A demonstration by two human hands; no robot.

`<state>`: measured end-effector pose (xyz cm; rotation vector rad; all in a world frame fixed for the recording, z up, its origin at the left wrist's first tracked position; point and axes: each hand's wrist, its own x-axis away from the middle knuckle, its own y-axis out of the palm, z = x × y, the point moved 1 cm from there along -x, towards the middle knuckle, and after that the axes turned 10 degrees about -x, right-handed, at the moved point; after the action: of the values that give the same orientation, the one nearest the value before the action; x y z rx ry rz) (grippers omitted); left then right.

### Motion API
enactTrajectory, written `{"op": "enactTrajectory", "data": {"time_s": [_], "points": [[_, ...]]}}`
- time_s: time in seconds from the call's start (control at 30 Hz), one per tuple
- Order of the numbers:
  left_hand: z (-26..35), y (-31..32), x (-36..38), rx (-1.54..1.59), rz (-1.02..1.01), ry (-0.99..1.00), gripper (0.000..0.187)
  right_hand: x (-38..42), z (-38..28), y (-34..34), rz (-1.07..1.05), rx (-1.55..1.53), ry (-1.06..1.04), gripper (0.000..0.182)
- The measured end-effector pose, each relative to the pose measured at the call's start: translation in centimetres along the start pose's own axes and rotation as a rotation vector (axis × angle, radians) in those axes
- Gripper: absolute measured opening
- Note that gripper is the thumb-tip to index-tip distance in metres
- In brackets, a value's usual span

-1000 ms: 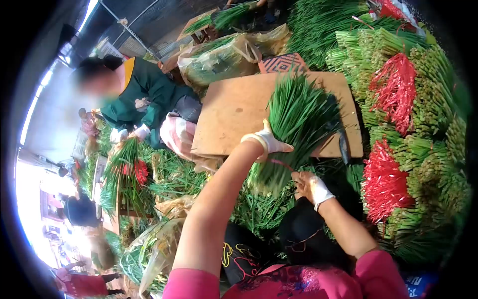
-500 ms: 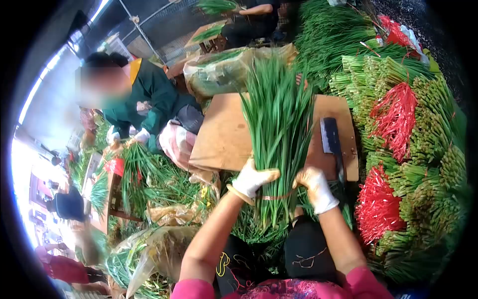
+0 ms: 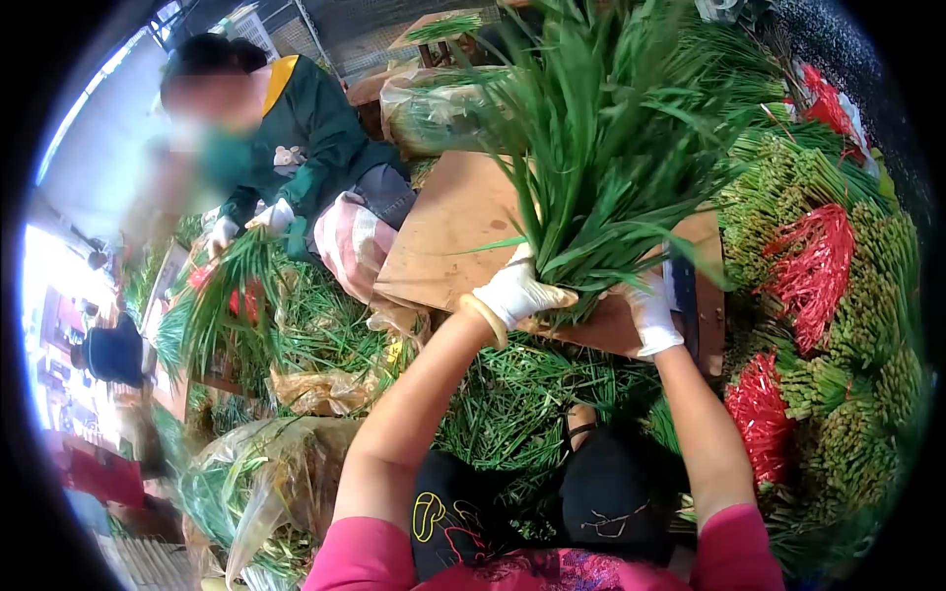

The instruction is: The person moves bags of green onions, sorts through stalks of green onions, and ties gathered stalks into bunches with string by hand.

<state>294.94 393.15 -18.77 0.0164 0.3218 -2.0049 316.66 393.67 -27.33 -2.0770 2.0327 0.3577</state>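
Note:
A big bunch of garlic chives [image 3: 611, 148] is raised over the wooden board, its long green leaves fanned out and slightly blurred. My left hand [image 3: 519, 289], in a white glove with a bracelet at the wrist, grips the bunch low on its left side. On the other side, my gloved right hand [image 3: 650, 310] presses against the base, its fingertips partly covered by drooping leaves. The wooden board [image 3: 443, 236] lies beneath, and a cleaver [image 3: 685, 286] rests at its right end, partly hidden by my right hand and the leaves.
Stacked chive bundles [image 3: 867, 295] line the right side, with red plastic ties [image 3: 813, 276] on them. A co-worker [image 3: 325, 138] sits at the left, holding chives. Loose trimmings [image 3: 512, 404] cover the floor. A clear plastic bag [image 3: 286, 473] of greens stands at lower left.
Both my hands have lifted the bunch up and forward from near my knees to over the board. Its leaves have spread out to the right. The view has shifted a little.

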Motion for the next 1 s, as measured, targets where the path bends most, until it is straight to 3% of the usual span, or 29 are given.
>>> {"op": "enactTrajectory", "data": {"time_s": [0.07,0.1,0.13,0.2,0.27,0.3,0.33,0.4,0.43,0.47,0.53,0.57,0.6,0.67,0.77,0.87,0.93,1.0], "points": [[0.3,-0.1,-0.9,-0.271,-0.015,-0.074,0.069,-0.8,0.3,-1.1,-0.034,-0.333,0.135,0.015],[0.8,-0.1,-1.1,-0.182,-0.012,-0.073,0.070,-0.9,0.3,-1.2,-0.059,-0.510,0.182,0.014],[2.2,-0.5,-1.5,-0.329,0.007,-0.084,0.071,-1.2,-1.8,-1.0,-0.114,-0.707,0.154,0.011],[3.2,-1.6,-2.7,-0.464,0.061,-0.091,0.072,-1.2,-7.4,-0.1,-0.020,-0.128,0.283,0.011],[4.2,-2.2,-3.4,-0.287,0.077,-0.259,0.070,-1.4,-9.5,-0.3,-0.092,-0.224,0.339,0.016],[3.4,-3.1,-4.1,-0.188,-0.045,-0.348,0.074,-1.0,-9.9,-0.4,-0.035,-0.350,0.457,0.015],[5.2,-4.1,-3.4,-0.070,-0.171,-0.618,0.071,-0.5,-9.1,-0.4,0.031,-0.533,0.496,0.014],[2.2,-5.6,-2.1,-0.290,0.164,-0.651,0.061,0.6,-4.9,-1.5,0.006,-0.370,0.480,0.014],[-2.1,-7.3,-1.0,-0.361,0.192,-0.613,0.052,0.8,-1.6,-2.1,0.087,-0.071,0.421,0.013],[-5.2,-8.7,-0.4,-0.439,0.221,-0.568,0.043,2.0,0.8,-3.0,0.112,0.102,0.050,0.010],[-4.4,-7.3,2.3,-0.641,0.125,-0.626,0.028,2.4,-0.6,-2.5,0.081,0.343,-0.231,0.009],[-5.6,-6.1,3.4,-0.601,0.164,-0.531,0.020,2.4,-1.6,-2.6,0.063,0.365,-0.173,0.007],[-6.1,-4.9,4.2,-0.542,0.104,-0.470,0.021,2.4,-2.6,-2.6,0.011,0.535,-0.193,0.008],[-7.6,-2.3,4.7,-0.365,0.153,-0.264,0.024,2.1,-2.0,-2.7,0.036,0.563,-0.012,0.007],[-6.8,0.0,4.0,-0.323,0.102,-0.195,0.029,2.1,-1.9,-2.3,0.075,0.365,0.197,0.010],[-4.4,0.7,3.6,-0.566,0.122,-0.145,0.032,2.2,-0.6,-2.4,0.108,-0.037,0.533,0.014],[-4.0,0.8,3.6,-0.560,0.110,-0.101,0.035,2.6,0.7,-2.2,0.107,-0.187,0.550,0.016],[-3.7,0.9,3.3,-0.718,0.134,0.018,0.026,2.9,1.7,-1.8,0.119,-0.241,0.506,0.016]]}}
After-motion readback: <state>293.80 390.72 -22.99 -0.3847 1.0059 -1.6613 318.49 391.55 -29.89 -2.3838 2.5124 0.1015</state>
